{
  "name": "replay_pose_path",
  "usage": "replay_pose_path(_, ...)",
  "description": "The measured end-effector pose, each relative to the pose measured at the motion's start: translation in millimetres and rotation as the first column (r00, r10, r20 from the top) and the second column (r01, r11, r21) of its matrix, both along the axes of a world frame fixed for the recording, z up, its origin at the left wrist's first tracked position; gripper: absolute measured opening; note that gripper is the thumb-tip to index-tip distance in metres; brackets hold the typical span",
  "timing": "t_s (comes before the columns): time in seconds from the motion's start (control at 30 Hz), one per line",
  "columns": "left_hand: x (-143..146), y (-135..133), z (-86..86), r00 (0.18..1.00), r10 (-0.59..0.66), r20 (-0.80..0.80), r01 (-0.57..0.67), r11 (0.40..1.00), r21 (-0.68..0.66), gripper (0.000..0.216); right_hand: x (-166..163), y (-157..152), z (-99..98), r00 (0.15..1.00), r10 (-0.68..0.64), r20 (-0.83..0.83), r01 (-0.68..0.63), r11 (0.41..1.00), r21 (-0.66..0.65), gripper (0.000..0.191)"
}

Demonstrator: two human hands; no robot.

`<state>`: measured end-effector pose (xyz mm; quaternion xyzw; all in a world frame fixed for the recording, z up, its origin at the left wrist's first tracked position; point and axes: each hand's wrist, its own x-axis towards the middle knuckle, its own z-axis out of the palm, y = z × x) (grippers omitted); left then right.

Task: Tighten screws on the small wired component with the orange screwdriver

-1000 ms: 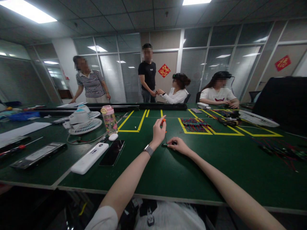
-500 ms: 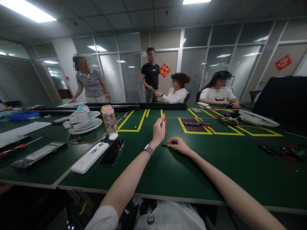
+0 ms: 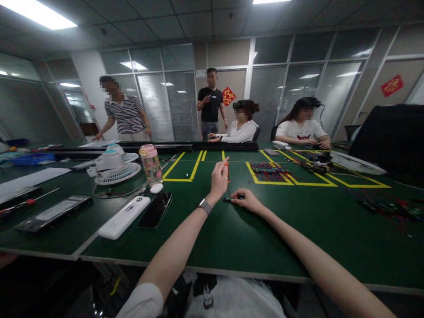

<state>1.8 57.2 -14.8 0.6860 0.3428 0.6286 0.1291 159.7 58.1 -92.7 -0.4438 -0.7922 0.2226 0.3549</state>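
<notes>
My left hand [image 3: 219,180] is closed around the orange handle of a screwdriver [image 3: 228,173], which stands nearly upright. Its thin shaft runs down to a small green circuit board [image 3: 227,199] on the table. With fingertips pinched, my right hand [image 3: 247,201] grips the right side of that board. A small round black part [image 3: 241,197] shows at the right fingers; I cannot tell whether it belongs to the board. The exact contact of the screwdriver tip is too small to make out.
Left of my arms lie a black phone [image 3: 155,211], a white power bank [image 3: 125,218] and a pink-lidded bottle [image 3: 151,165]. White fan parts [image 3: 116,170] sit behind them. Wired boards [image 3: 270,172] lie inside yellow tape, more wired boards [image 3: 394,207] farther right. Several people are across the table.
My hands, the screwdriver and the board hold almost the same position. Across the table, the standing person in black has raised one hand, and the seated person's arm has lowered to the table.
</notes>
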Motion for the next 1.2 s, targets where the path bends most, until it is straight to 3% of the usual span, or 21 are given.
replay_pose_path(0.17, 2, 6, -4.2, 0.997, -0.048, 0.054, 0.049, 0.999, -0.019, 0.035, 0, 0, -0.6, 1.0, 0.005, -0.012, -0.005, 1.0, -0.001, 0.018)
replay_pose_path(0.43, 1, -5, 2.5, 0.996, 0.088, -0.016, -0.088, 0.995, 0.039, 0.021, -1, -2, 0.8, 1.0, -0.003, -0.022, 0.003, 1.0, -0.02, 0.019)
replay_pose_path(0.73, 2, 3, -1.8, 0.998, -0.055, 0.033, 0.056, 0.998, -0.025, 0.037, 0, 0, -0.4, 1.0, -0.006, -0.017, 0.006, 1.0, -0.005, 0.016)
replay_pose_path(1.03, 2, -4, 2.1, 0.993, 0.116, 0.011, -0.117, 0.992, 0.051, 0.021, -1, -1, 1.1, 1.0, -0.004, -0.016, 0.005, 1.0, 0.003, 0.016)
replay_pose_path(1.2, 2, -3, 2.3, 1.0, 0.018, 0.001, -0.018, 1.0, 0.012, 0.034, 0, -2, 2.3, 1.0, -0.002, -0.006, 0.002, 1.0, 0.004, 0.016)
